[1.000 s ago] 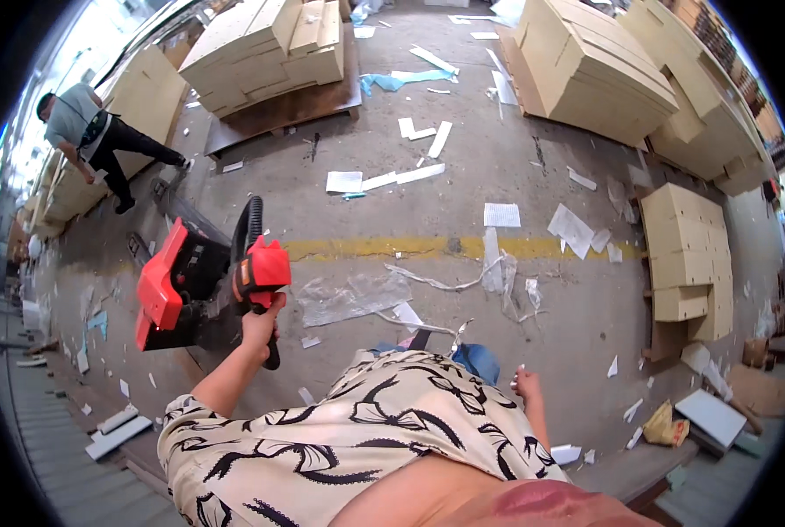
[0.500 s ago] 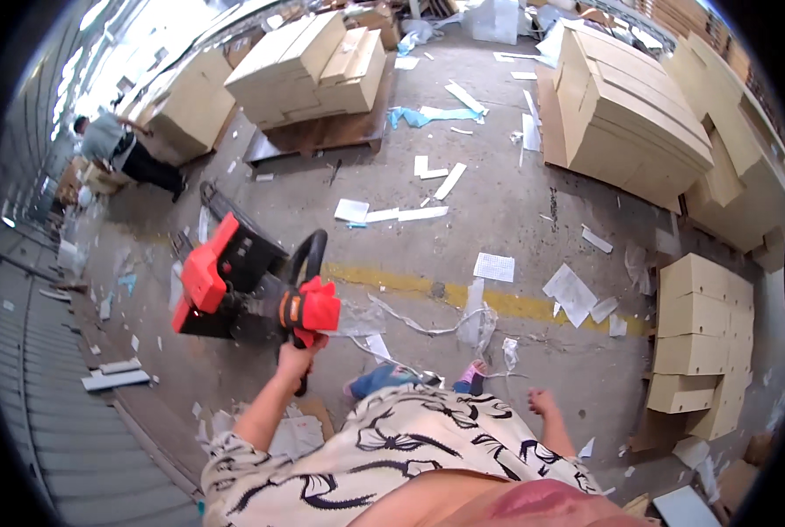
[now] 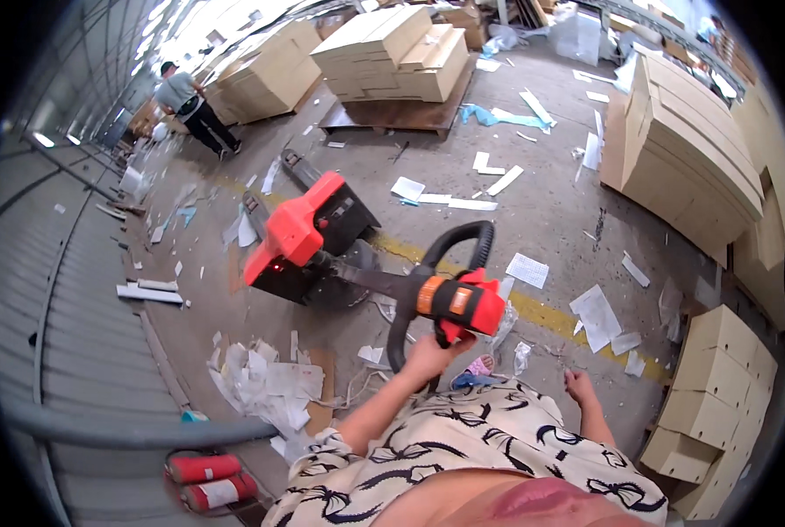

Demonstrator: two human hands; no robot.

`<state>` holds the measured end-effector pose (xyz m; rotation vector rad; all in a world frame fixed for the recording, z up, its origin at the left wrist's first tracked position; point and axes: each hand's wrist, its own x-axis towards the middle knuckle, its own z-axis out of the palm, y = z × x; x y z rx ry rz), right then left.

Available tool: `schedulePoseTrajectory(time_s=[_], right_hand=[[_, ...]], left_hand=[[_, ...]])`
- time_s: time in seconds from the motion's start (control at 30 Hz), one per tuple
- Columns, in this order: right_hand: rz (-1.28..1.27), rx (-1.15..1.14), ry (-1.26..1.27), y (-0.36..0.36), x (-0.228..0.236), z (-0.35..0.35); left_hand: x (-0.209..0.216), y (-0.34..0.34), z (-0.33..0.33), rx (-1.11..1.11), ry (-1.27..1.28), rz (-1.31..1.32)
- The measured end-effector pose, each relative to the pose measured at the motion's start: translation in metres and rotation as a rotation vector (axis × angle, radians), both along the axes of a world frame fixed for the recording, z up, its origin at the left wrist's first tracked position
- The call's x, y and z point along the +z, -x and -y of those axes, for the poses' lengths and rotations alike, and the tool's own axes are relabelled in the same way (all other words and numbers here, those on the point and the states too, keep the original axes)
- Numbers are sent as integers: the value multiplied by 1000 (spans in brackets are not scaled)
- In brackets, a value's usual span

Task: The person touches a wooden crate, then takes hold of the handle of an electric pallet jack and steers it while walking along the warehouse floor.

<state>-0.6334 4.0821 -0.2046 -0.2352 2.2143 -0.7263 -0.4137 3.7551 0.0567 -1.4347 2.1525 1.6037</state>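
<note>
A: The red-and-black truck (image 3: 300, 233) sits at your 11 o'clock, its handle (image 3: 452, 297) near 12, reaching back toward you.

B: Then small, unhurried pressure on that handle should serve you best. Paper (image 3: 291, 379) lies around 9 o'clock and could snag a wheel, so mind it.

A: Your left hand (image 3: 435, 356) has its fingers wrapped under the handle's red end, forearm slanting up from 7 o'clock. That grip looks firm enough for you.

B: Your right hand (image 3: 577, 385) hangs apart, at 2 o'clock, elbow bent. Its fingers look curled around nothing visible; how tightly, you can't tell from here.
</note>
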Motion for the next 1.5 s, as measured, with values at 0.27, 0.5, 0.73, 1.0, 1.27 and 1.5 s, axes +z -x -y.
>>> schedulePoseTrajectory(time_s=[0.27,0.5,0.73,1.0,1.27,1.5], right_hand=[[-763,323,838,56,219,98],[-709,1056,1044,39,272,148],[-517,1587,842,67,250,123],[-592,2041,425,68,259,74],[-612,1968,490,73,237,-20],[-597,1985,418,80,256,-117]], left_hand=[[12,-11,-119,-147,206,121],[15,-29,-170,-30,339,279],[29,-18,-230,76,288,295],[-10,-5,-308,103,322,366],[-15,1,-395,25,333,333],[-1,12,-486,6,301,272]])
